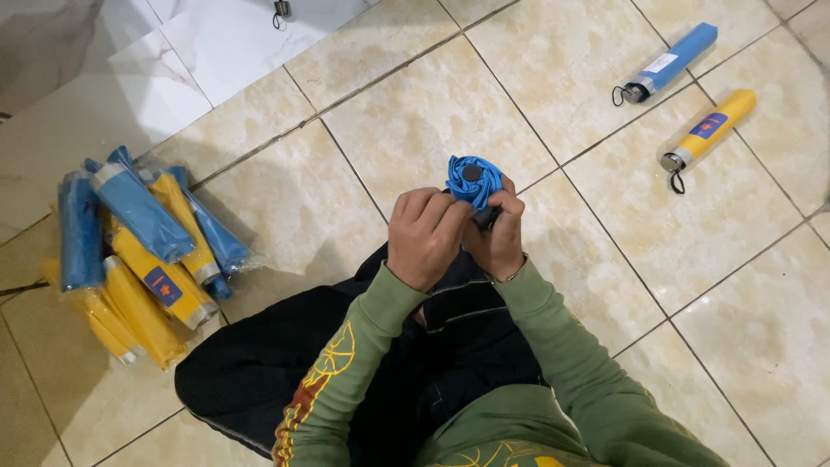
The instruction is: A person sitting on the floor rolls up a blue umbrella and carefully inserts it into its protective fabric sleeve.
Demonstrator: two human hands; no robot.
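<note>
Just above the fingers point(432, 207), a folded blue umbrella point(473, 180) stands end-on to the camera, its round dark cap facing up and its cloth gathered in pleats around it; held upright like this over the lap, the folds can be seen and worked from above. The left hand point(425, 235) wraps the umbrella's body from the near side, its fingers curled shut around the bundle just under the pleats, which seems to keep the cloth from springing loose; the right hand point(500, 235) closes on it from the other side, fingers pressed together against the cloth and the dark part below, thumb up beside the cap. Both hands touch each other and the umbrella; how far the shaft runs below the fingers is hidden by the hands. The green sleeves point(562, 346) meet over a dark lap point(259, 372), so the person appears to sit on the tiled floor point(415, 112).

Well away from the fingers on the right-hand side lie two umbrellas in their sleeves, a blue sleeved umbrella point(673, 60) and a yellow sleeved umbrella point(711, 128), near each other but apart, each laid singly with its looped strap toward the person; they look set aside within reach. Well apart on the left-hand side, a pile of wrapped umbrellas point(143, 251), blue and yellow in clear plastic, lies heaped and overlapping on the floor beside the knee, kept as a separate stock from the two single ones.
</note>
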